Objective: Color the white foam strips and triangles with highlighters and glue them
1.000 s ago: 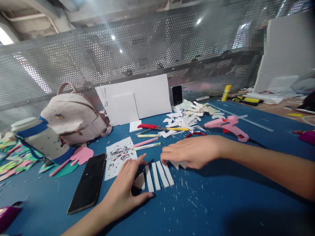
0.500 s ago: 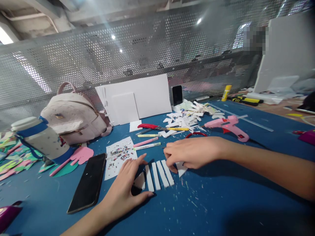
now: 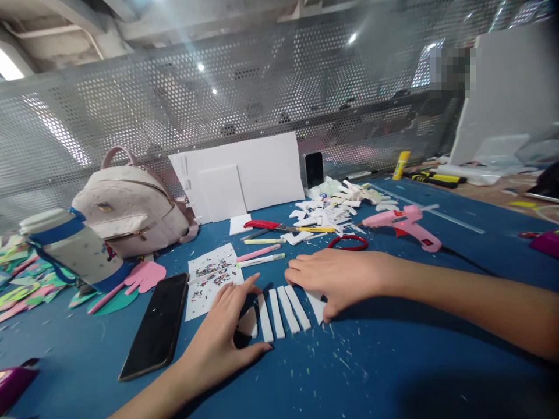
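Observation:
Several narrow white strips (image 3: 276, 313), foam or card by their look, lie side by side on the blue tabletop. A white triangular piece (image 3: 248, 323) is at their left end, and a second white piece (image 3: 315, 305) is at the right end, partly covered. My left hand (image 3: 229, 320) rests with thumb and fingers spread around the left piece and the ends of the strips. Over the right-hand piece is my right hand (image 3: 336, 282), its thumb at the near edge and fingers at the far side, gripping it against the table. The fingers' undersides are hidden.
Behind the hands lie markers (image 3: 261, 259), red-handled scissors (image 3: 348, 242), red pliers (image 3: 262, 224), white scraps (image 3: 325, 212) and a pink glue gun (image 3: 404, 224). A phone (image 3: 155, 329), glitter-covered paper (image 3: 213, 302), tumbler (image 3: 74, 247) and backpack (image 3: 131, 203) occupy the left.
My right hand has shifted slightly left, and its thumb now sits at the near edge of the right-hand white piece. More of the scissors' red handle shows. My left hand has stayed put.

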The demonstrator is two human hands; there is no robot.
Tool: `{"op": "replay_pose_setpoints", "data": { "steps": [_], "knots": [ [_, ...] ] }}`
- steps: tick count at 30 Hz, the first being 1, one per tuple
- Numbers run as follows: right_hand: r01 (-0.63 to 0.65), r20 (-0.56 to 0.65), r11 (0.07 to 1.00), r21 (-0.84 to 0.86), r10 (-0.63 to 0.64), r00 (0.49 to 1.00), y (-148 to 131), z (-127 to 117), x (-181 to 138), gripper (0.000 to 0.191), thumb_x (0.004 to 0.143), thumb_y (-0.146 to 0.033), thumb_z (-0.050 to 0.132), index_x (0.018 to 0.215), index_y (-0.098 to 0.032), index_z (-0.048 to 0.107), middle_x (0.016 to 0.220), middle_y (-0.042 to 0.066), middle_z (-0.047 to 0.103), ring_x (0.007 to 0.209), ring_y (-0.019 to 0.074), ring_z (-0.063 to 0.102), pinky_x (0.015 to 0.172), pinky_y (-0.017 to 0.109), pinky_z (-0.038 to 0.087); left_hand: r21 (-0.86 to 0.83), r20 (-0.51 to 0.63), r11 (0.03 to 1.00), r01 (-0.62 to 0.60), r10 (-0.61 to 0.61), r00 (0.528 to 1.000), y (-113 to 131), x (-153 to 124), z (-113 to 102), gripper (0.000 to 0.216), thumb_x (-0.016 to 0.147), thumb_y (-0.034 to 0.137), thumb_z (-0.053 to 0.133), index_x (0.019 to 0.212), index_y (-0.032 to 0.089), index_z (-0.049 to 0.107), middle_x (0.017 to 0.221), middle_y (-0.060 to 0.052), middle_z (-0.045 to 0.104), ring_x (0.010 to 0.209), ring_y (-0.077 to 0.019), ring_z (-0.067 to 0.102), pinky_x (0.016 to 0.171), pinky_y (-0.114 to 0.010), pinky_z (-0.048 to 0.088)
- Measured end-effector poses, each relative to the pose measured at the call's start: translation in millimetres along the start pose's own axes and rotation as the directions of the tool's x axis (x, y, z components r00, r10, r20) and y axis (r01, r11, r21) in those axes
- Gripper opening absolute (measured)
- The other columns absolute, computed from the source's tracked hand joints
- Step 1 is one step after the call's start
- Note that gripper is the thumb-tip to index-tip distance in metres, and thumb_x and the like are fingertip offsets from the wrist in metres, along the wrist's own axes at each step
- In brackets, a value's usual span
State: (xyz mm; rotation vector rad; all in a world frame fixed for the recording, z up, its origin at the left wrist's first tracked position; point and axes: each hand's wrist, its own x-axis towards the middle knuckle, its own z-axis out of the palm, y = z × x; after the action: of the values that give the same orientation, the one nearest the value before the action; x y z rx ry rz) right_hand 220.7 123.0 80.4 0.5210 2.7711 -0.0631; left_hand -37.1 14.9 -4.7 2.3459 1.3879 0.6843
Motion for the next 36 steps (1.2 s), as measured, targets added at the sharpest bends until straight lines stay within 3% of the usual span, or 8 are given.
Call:
{"op": "replay_pose_setpoints", "data": {
  "steps": [8, 16, 22, 31, 36],
  "knots": [
    [0.043, -0.083, 0.999, 0.022, -0.041, 0.996, 3.1, 3.9, 1.9, 0.069, 0.071, -0.034, 0.092, 0.125, -0.01, 0.056, 0.116, 0.013, 0.062, 0.107, 0.0308, 0.056, 0.067, 0.034, 0.038, 0.001, -0.008, 1.0, 0.006, -0.006, 1.0, -0.5, 0.8, 0.1, 0.099, 0.089, 0.03, 0.076, 0.16, 0.044, 0.008, 0.141, -0.006, 0.053, 0.13, -0.0321, 0.047, 0.115, -0.059, 0.036],
    [0.072, -0.129, 0.997, 0.027, -0.068, 0.989, -2.9, 9.9, 9.2, 0.065, 0.081, -0.052, 0.079, 0.125, -0.009, 0.058, 0.121, 0.015, 0.061, 0.108, 0.0309, 0.058, 0.076, 0.038, 0.047, -0.002, -0.014, 1.0, -0.002, 0.002, 1.0, -0.1, 2.6, 0.5, 0.098, 0.089, 0.032, 0.077, 0.159, 0.044, 0.01, 0.139, -0.005, 0.054, 0.128, -0.0313, 0.048, 0.114, -0.057, 0.037],
    [0.048, -0.134, 0.999, 0.005, -0.047, 0.99, -2.6, 11.7, 10.1, 0.061, 0.082, -0.055, 0.078, 0.118, -0.008, 0.062, 0.116, 0.016, 0.061, 0.106, 0.0324, 0.057, 0.075, 0.04, 0.048, -0.007, -0.008, 1.0, -0.002, 0.002, 1.0, 0.5, 0.9, 1.3, 0.099, 0.088, 0.032, 0.077, 0.159, 0.045, 0.01, 0.14, -0.005, 0.053, 0.13, -0.031, 0.047, 0.116, -0.057, 0.035],
    [0.075, -0.142, 0.997, 0.002, -0.074, 0.987, -3.7, 12.1, 8.8, 0.065, 0.081, -0.054, 0.08, 0.123, -0.008, 0.059, 0.119, 0.015, 0.061, 0.108, 0.0315, 0.057, 0.077, 0.04, 0.048, -0.002, -0.002, 1.0, -0.003, 0.003, 1.0, 2.3, 1.9, -1.2, 0.095, 0.089, 0.027, 0.073, 0.159, 0.043, 0.01, 0.141, -0.005, 0.053, 0.129, -0.0306, 0.047, 0.115, -0.056, 0.036],
    [0.083, -0.197, 0.997, 0.01, -0.079, 0.977, -9.4, 12.3, 13.5, 0.069, 0.081, -0.063, 0.077, 0.119, -0.008, 0.062, 0.116, 0.014, 0.062, 0.105, 0.0304, 0.057, 0.078, 0.038, 0.048, 0.013, -0.01, 1.0, -0.01, 0.01, 1.0, 2.0, 1.5, 1.8, 0.095, 0.089, 0.029, 0.073, 0.159, 0.043, 0.011, 0.142, -0.005, 0.053, 0.13, -0.0311, 0.046, 0.115, -0.057, 0.036]
  ]
}}
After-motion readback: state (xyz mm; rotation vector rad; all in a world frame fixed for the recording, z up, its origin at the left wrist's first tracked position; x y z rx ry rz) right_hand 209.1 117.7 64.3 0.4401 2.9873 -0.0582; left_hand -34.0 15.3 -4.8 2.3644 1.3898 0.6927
